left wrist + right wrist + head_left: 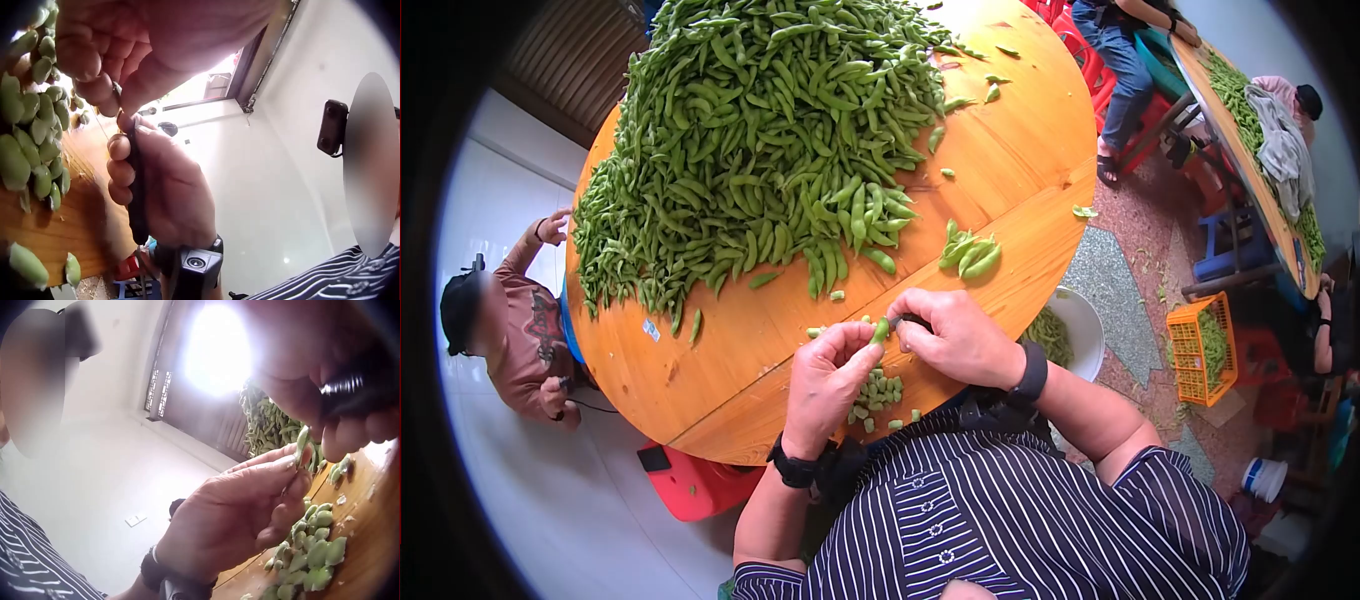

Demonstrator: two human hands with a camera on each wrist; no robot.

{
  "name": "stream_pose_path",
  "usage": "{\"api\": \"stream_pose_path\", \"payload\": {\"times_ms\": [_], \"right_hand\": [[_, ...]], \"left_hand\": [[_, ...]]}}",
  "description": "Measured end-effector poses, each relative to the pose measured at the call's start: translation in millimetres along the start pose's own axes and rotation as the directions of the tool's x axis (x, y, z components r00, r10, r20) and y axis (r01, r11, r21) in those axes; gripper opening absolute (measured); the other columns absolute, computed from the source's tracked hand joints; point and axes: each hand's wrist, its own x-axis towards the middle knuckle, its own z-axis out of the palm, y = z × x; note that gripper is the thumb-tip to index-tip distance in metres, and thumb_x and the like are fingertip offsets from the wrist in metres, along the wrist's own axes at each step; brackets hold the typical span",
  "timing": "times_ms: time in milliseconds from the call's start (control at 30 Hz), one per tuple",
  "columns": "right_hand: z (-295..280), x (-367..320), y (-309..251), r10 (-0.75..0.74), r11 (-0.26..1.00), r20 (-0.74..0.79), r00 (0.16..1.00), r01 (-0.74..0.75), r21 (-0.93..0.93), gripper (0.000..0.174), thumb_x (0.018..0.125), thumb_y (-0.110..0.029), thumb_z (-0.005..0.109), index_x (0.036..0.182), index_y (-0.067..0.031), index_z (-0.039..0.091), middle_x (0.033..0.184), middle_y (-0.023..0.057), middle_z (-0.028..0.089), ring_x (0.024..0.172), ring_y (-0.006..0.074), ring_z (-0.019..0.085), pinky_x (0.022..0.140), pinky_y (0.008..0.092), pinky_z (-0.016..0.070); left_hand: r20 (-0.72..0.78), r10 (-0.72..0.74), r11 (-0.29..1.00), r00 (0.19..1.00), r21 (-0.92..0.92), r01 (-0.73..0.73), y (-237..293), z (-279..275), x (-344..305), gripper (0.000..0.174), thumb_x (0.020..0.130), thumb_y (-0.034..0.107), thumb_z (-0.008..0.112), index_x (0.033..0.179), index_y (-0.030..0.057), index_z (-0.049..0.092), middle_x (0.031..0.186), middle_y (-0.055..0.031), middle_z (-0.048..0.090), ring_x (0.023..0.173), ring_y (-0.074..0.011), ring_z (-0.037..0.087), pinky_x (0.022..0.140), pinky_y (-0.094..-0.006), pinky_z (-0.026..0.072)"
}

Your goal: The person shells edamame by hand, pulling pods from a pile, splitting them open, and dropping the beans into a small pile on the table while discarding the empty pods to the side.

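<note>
My left hand (825, 385) pinches a green soybean pod (881, 330) between thumb and fingers, low over the near table edge. Close beside it, my right hand (960, 345) grips a slim black-handled tool (136, 194), its fingers curled round the handle. In the right wrist view the pod (303, 444) stands up from the left fingertips, right at the right hand. Shelled green soybeans (878, 392) lie on the table below the left hand. Beyond both hands rises a large heap of whole pods (770, 150), and a small cluster of pods (975, 255) lies apart from it.
The round wooden table (1040, 130) carries the heap. A white basin (1085, 330) with green pieces stands below its right edge, near an orange crate (1203, 350). A red stool (690, 485) is at lower left. Another person (525, 340) sits at the left.
</note>
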Motion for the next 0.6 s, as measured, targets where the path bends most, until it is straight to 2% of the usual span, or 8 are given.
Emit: {"api": "stream_pose_path", "payload": {"times_ms": [33, 100, 167, 200, 267, 333, 400, 600], "right_hand": [[0, 0, -2, 0.001, 1.000, 0.001, 1.000, -0.001, -0.001, 0.018, 0.087, -0.008, 0.057, 0.100, 0.0039, 0.064, 0.073, 0.0143, 0.065, 0.066, 0.0183, 0.064, 0.063, 0.0326, 0.0503], [1, 0, -6, -0.001, 0.999, -0.011, 1.000, 0.001, -0.036, 0.018, 0.085, -0.009, 0.056, 0.094, 0.0041, 0.065, 0.079, 0.0241, 0.066, 0.077, 0.0382, 0.068, 0.071, 0.0441, 0.0538], [3, 0, -2, -0.032, 0.997, -0.014, 0.999, 0.031, -0.067, 0.018, 0.085, -0.009, 0.056, 0.095, 0.0035, 0.064, 0.079, 0.0241, 0.066, 0.077, 0.0389, 0.067, 0.071, 0.0451, 0.0538], [5, -1, 0, -0.066, 0.993, -0.016, 0.998, 0.065, -0.095, 0.018, 0.085, -0.008, 0.056, 0.095, 0.0029, 0.064, 0.078, 0.0240, 0.066, 0.076, 0.0397, 0.067, 0.070, 0.0461, 0.0538], [5, -1, -1, -0.064, 0.993, -0.010, 0.998, 0.063, -0.100, 0.017, 0.085, -0.008, 0.056, 0.096, 0.0023, 0.064, 0.078, 0.0238, 0.066, 0.076, 0.0401, 0.067, 0.069, 0.0467, 0.0537], [7, -1, -1, -0.062, 0.992, -0.004, 0.998, 0.061, -0.106, 0.017, 0.085, -0.008, 0.055, 0.097, 0.0018, 0.063, 0.078, 0.0237, 0.066, 0.075, 0.0405, 0.067, 0.069, 0.0472, 0.0537], [9, -1, 1, -0.134, 0.987, 0.001, 0.991, 0.134, -0.094, 0.017, 0.085, -0.007, 0.055, 0.097, 0.0016, 0.063, 0.078, 0.0237, 0.066, 0.075, 0.0405, 0.067, 0.068, 0.0478, 0.0537], [9, -3, -2, -0.128, 0.986, 0.012, 0.992, 0.129, -0.105, 0.016, 0.086, -0.006, 0.054, 0.098, 0.0012, 0.063, 0.080, 0.0238, 0.066, 0.078, 0.0410, 0.067, 0.070, 0.0485, 0.0536]], "left_hand": [[0.001, 0.001, 1.000, 1.000, -0.005, -0.001, 0, 0, 0, 0.018, 0.092, 0.008, 0.066, 0.109, 0.0010, 0.066, 0.083, 0.0045, 0.065, 0.066, -0.0005, 0.055, 0.056, -0.0165, 0.0425], [0.004, 0.002, 1.000, 1.000, -0.012, -0.002, -2, 0, 0, 0.018, 0.092, 0.007, 0.067, 0.108, 0.0006, 0.067, 0.083, 0.0044, 0.065, 0.067, -0.0006, 0.056, 0.057, -0.0165, 0.0433], [-0.016, 0.088, 0.989, 0.996, 0.119, -0.085, -7, -2, 0, 0.016, 0.091, 0.005, 0.067, 0.105, -0.0014, 0.068, 0.085, 0.0035, 0.066, 0.071, -0.0016, 0.058, 0.061, -0.0175, 0.0462], [-0.017, 0.087, 0.989, 0.996, 0.118, -0.085, -9, -3, 0, 0.016, 0.091, 0.005, 0.067, 0.105, -0.0014, 0.068, 0.085, 0.0035, 0.066, 0.071, -0.0016, 0.058, 0.061, -0.0175, 0.0462], [-0.009, 0.186, 0.947, 0.982, 0.270, -0.177, -14, -6, 0, 0.013, 0.090, 0.004, 0.068, 0.101, -0.0029, 0.069, 0.084, 0.0028, 0.066, 0.073, -0.0027, 0.060, 0.064, -0.0187, 0.0481], [-0.010, 0.183, 0.945, 0.983, 0.279, -0.173, -14, -7, 0, 0.012, 0.090, 0.003, 0.068, 0.100, -0.0031, 0.069, 0.083, 0.0028, 0.066, 0.072, -0.0029, 0.060, 0.064, -0.0190, 0.0481], [-0.010, 0.180, 0.942, 0.984, 0.288, -0.170, -13, -7, -1, 0.012, 0.090, 0.003, 0.068, 0.099, -0.0033, 0.069, 0.082, 0.0028, 0.066, 0.071, -0.0031, 0.060, 0.065, -0.0192, 0.0482], [-0.023, 0.178, 0.930, 0.984, 0.332, -0.160, -10, -7, -5, 0.011, 0.089, 0.002, 0.068, 0.098, -0.0033, 0.070, 0.082, 0.0021, 0.066, 0.071, -0.0031, 0.059, 0.063, -0.0198, 0.0476]]}}
